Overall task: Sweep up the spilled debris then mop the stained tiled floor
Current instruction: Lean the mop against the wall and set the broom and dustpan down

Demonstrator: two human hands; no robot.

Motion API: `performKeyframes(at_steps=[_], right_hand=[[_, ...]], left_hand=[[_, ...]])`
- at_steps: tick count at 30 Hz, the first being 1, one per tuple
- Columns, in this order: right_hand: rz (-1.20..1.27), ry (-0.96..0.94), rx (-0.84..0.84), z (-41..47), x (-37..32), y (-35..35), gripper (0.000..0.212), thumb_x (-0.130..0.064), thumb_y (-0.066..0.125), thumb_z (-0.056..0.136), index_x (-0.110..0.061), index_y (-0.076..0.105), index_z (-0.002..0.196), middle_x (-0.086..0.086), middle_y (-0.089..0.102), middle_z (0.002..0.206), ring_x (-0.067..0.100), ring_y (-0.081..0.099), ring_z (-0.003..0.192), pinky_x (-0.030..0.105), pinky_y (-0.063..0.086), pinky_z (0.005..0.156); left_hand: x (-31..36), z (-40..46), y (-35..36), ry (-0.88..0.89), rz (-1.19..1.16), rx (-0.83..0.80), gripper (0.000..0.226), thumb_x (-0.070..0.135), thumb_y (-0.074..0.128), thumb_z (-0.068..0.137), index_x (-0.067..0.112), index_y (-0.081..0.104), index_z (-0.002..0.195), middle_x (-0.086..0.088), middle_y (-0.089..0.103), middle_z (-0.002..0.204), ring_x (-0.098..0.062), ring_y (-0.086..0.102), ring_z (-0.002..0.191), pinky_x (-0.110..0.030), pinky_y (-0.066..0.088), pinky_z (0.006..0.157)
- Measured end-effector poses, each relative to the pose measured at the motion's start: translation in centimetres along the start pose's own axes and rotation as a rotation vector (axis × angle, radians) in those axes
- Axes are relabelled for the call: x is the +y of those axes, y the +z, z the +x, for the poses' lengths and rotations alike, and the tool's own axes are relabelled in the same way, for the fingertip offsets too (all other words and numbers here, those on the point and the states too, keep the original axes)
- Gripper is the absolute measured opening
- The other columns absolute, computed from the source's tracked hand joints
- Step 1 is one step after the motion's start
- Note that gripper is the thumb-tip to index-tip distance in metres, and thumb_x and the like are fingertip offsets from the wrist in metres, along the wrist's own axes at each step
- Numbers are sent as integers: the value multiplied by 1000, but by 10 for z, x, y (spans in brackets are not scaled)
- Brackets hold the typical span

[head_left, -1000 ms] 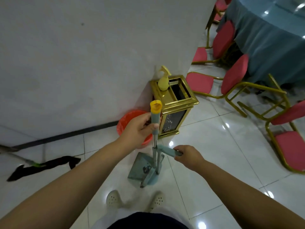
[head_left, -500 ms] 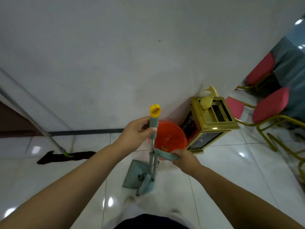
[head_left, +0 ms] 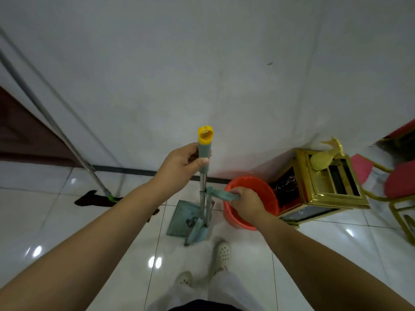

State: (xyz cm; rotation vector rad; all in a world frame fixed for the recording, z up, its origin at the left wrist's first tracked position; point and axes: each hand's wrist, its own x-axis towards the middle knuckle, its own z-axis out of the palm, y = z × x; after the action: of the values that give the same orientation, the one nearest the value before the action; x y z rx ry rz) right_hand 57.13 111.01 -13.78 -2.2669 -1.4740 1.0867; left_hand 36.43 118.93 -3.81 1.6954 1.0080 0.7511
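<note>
Turning leftward brought the black flat mop [head_left: 98, 198] nearer; left hand [head_left: 179, 169] grips the yellow-capped teal broom handle [head_left: 204, 153], right hand [head_left: 246, 202] clasps the teal dustpan's handle [head_left: 221, 195]; both should stay upright.

Landmark: the orange bucket [head_left: 258, 187] on the tiled floor [head_left: 45, 221], close to the wall [head_left: 202, 63].
Right of the bucket: a gold bin [head_left: 325, 189] stands touching or just beside it; no passage there.
Further right: red chairs [head_left: 399, 182] with gold frames block the way.
Over the bucket's near rim: the right hand [head_left: 244, 200] grips a teal handle.
Left of the bucket: the dustpan [head_left: 186, 217] rests on the floor, its upright pole [head_left: 203, 194] held by the left hand [head_left: 179, 167].
Far left: a mop [head_left: 98, 197] leans on the wall, its dark head on the floor.
In front of the bucket: open tiles, apart from the person's shoes [head_left: 222, 252].
</note>
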Motion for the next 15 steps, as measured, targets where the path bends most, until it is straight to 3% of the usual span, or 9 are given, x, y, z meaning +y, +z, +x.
performKeyframes(at_steps=[6,11,15], right_hand=[[-99,-57,-21,59,-3,-29,32,-18,62,86,-20,65,118,2,70,107,21,65,97,29,50,85],[-123,-106,-30,106,1,-57,28,-15,57,89,-20,68,114,3,71,108,22,66,99,32,51,89],[-127,-110,-47,135,4,-73,34,-13,54,90,-20,64,122,5,68,116,23,64,106,33,50,95]], left_hand=[[-1,47,10,-50,56,44,22,19,58,90,39,60,101,16,67,100,7,62,97,-11,48,84],[0,90,23,-62,106,92,17,28,56,87,35,60,101,14,67,96,4,62,93,-7,47,78],[-2,116,33,-96,121,114,17,20,58,91,31,60,103,8,68,98,-5,63,93,-17,49,81]])
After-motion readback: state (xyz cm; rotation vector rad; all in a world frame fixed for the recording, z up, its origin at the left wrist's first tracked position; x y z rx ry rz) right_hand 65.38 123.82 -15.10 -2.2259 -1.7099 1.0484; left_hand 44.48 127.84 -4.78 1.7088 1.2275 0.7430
